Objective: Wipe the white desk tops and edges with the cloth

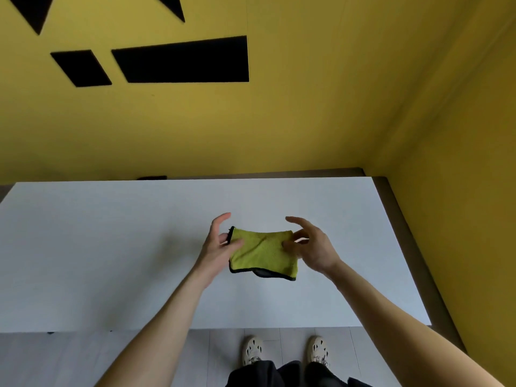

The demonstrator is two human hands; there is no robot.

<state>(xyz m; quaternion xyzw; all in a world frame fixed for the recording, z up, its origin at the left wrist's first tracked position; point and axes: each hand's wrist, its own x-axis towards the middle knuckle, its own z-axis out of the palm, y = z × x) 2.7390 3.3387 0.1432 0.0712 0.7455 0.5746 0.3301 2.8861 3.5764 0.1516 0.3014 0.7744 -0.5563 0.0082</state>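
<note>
The yellow-green microfibre cloth [262, 252], edged in black, hangs between both hands over the middle of the white bench [111, 247], apparently lifted clear of the top rather than lying on it. The left hand [216, 247] pinches the cloth's left edge, thumb on the front and fingers behind, with the forefinger raised free. The right hand [312, 247] pinches the upper right corner between thumb and fingers, its other fingers spread loosely. Holding it by two opposite sides keeps the cloth stretched flat, which probably serves to fold or square it into a pad before pressing it down. It looks doubled, a grey underside showing at the lower hem. The person stands at the near edge, towards the right corner, where the bench meets the yellow wall [279, 121], so the top and edges are within reach.
</note>
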